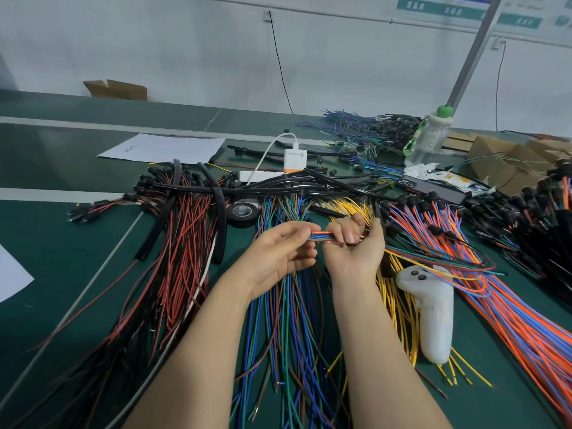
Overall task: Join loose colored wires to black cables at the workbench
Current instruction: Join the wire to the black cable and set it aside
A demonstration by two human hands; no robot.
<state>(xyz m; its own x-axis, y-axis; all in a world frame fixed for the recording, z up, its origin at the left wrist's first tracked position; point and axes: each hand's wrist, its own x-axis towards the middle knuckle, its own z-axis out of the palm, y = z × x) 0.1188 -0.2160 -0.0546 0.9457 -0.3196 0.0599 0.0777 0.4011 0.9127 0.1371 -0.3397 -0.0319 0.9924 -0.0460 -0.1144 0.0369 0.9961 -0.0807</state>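
Gripped in the curled fingers of the right hand point(353, 243) is one small bundle of colored wires point(322, 236), and its free ends are pinched between the thumb and fingertips of the left hand point(278, 255). Both hands are held just above the workbench point(62, 274), near its middle, and the bundle's tails are seen trailing away to the right over the yellow heap.

Four heaps of loose wire are spread under and around the hands: red-and-black wires point(182, 243) at the left, blue, green and brown wires point(288, 320) beneath the forearms, yellow wires point(399, 305) and orange-and-blue wires point(510, 311) at the right. A fifth heap point(365, 128), purple, blue and green, is seen at the back. Black cables point(278, 185) are laid across the tops of the heaps.

One tape roll point(243, 212), one white charger point(295, 157), one white controller point(433, 314), one bottle point(430, 140) and two paper sheets point(164, 148) point(12, 274) can be counted.

Bare green mat is left only on the left side, between the red-and-black heap and the nearer sheet. The right side is crowded up to the frame's edge, and the wires run off the near edge.
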